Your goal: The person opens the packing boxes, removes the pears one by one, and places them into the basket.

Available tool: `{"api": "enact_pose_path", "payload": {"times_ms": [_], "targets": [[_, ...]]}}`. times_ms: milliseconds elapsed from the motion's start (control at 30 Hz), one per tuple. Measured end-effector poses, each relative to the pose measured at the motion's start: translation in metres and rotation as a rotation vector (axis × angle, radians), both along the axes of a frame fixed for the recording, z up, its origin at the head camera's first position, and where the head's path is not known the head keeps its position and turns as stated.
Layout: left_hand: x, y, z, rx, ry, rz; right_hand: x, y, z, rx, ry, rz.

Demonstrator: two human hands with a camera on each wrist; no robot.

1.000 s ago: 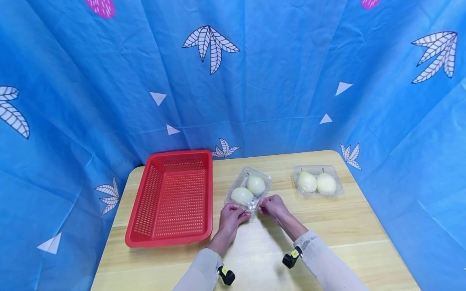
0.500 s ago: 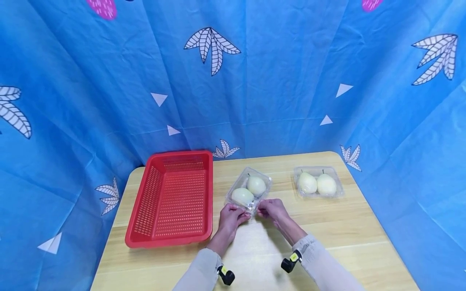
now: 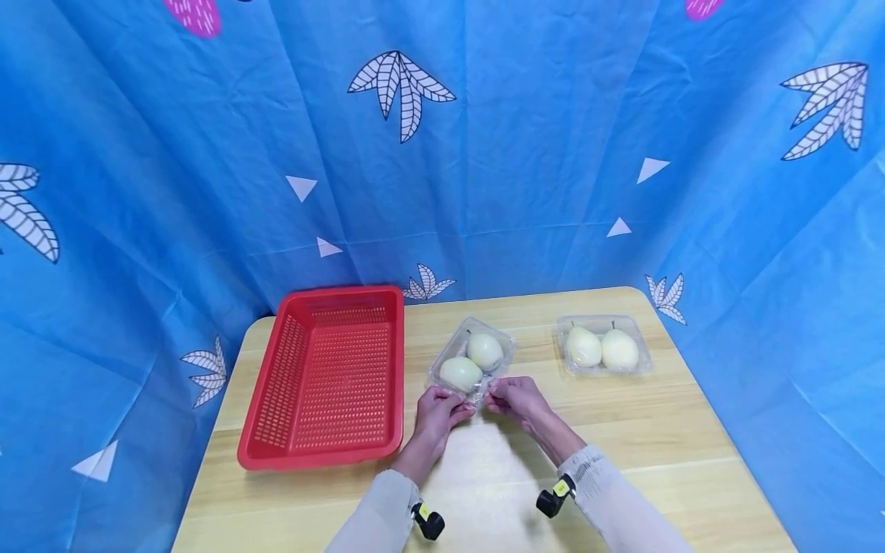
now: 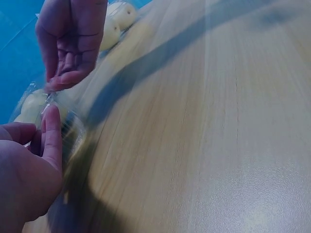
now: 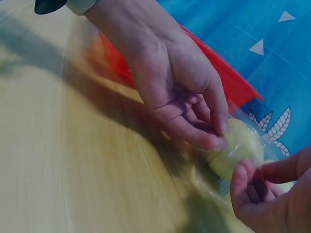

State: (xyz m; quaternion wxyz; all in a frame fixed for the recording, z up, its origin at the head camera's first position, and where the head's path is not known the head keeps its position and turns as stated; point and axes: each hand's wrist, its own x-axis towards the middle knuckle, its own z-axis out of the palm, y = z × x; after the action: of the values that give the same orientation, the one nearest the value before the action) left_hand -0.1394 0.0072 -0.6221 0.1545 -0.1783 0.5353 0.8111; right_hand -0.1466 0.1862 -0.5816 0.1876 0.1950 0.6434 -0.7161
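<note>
Two pale yellow-green pears (image 3: 461, 373) lie in a clear plastic tray (image 3: 451, 347) covered with cling film (image 3: 477, 398), set at an angle mid-table. My left hand (image 3: 437, 413) grips the tray's near corner, thumb and fingers pinching its edge; the left wrist view shows this hand (image 4: 34, 170) close up. At the near right side, my right hand (image 3: 517, 399) pinches the film between thumb and fingertips. In the right wrist view the right hand (image 5: 272, 191) has curled fingers, with the left hand (image 5: 180, 92) facing it. The fingers partly hide the film between them.
A red perforated plastic basket (image 3: 339, 384) stands at the left of the wooden table (image 3: 664, 438). A second clear tray (image 3: 646, 355) with two pears sits at the back right. A blue patterned curtain (image 3: 525, 153) hangs around the back and sides.
My right hand has shifted slightly left and toward me, still pinching at the film. The left hand keeps its hold on the corner, and the tray stays in place.
</note>
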Motion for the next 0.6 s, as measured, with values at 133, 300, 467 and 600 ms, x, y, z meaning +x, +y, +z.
{"api": "enact_pose_path", "payload": {"times_ms": [133,300,467,600], "targets": [[-0.0001,-0.0002,0.0007,-0.005,-0.005,-0.006,-0.0001,-0.0033,-0.0005,-0.002,0.037,0.007],[-0.0008,-0.0003,0.0013,-0.006,-0.006,-0.005,-0.0009,-0.0049,-0.0008,-0.010,0.033,-0.020],[-0.0010,-0.0008,-0.0004,0.004,-0.011,-0.001,0.0002,-0.0042,-0.0002,-0.018,0.025,-0.029],[-0.0005,-0.0008,-0.0018,0.019,-0.013,0.000,0.0020,-0.0036,0.0000,-0.012,0.015,-0.033]]}}
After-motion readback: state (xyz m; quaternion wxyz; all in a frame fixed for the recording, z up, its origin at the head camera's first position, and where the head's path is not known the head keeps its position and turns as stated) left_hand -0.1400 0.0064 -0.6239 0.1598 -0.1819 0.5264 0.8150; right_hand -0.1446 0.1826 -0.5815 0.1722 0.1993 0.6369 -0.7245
